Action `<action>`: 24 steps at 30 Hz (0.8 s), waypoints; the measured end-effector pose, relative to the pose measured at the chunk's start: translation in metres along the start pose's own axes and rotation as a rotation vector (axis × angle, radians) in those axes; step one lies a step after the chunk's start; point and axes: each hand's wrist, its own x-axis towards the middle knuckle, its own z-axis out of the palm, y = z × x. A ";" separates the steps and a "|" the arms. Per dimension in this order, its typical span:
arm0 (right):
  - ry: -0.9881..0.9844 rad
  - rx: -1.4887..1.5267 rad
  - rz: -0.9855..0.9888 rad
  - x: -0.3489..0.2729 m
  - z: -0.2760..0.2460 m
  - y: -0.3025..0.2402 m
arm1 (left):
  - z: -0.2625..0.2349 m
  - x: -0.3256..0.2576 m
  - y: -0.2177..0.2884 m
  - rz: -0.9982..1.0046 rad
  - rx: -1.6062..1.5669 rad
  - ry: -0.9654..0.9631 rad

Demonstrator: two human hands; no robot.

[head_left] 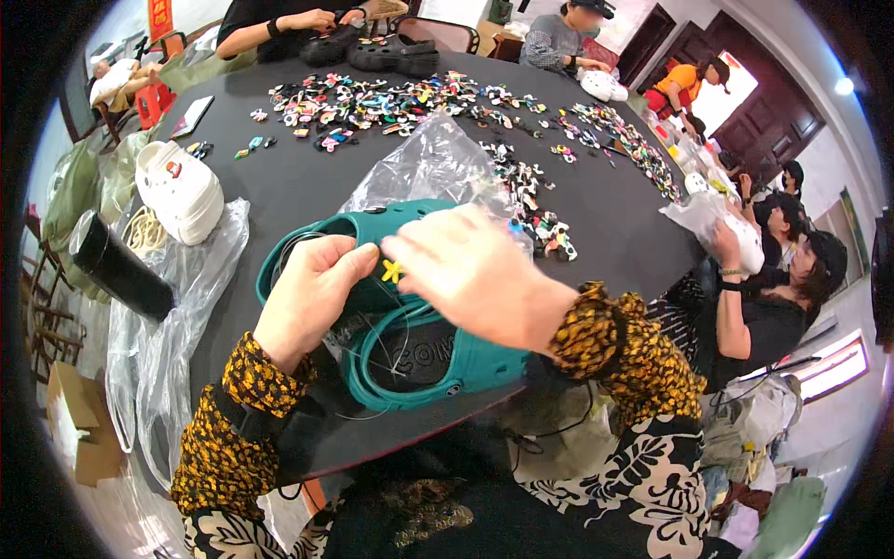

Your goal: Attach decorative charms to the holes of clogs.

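1. Slants left forearm [223, 452] up and inward from the lower left, wrist bare.
2. Holds left grip [307, 289] curled — left thumb [354, 265] pointing right, fingers bent mostly out of sight underneath.
3. Angles right forearm [647, 363] up and leftward from the lower right, wrist likewise bare.
4. Shows right grip [475, 268] back-upward, slightly blurred — fingers bent and pointing left, tips near the left thumb.

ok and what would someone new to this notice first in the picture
Probably the teal clogs at the near edge of the black table, with the left hand and right hand close together over the farther one and a small yellow piece between them. Beyond, multicoloured charms spread across the table, and a white clog stands out at left.
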 end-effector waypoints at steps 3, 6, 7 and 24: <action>-0.069 -0.249 -0.103 0.020 0.003 -0.008 | 0.006 -0.001 0.002 0.040 -0.150 0.070; -0.036 -0.306 -0.154 0.026 0.000 -0.010 | 0.007 -0.002 0.004 0.050 -0.220 0.135; -0.019 -0.303 -0.158 0.028 0.001 -0.010 | 0.003 -0.002 0.004 0.018 -0.199 0.154; 0.195 -0.334 -0.304 0.034 0.023 0.003 | -0.021 0.003 0.000 -0.016 -0.421 0.138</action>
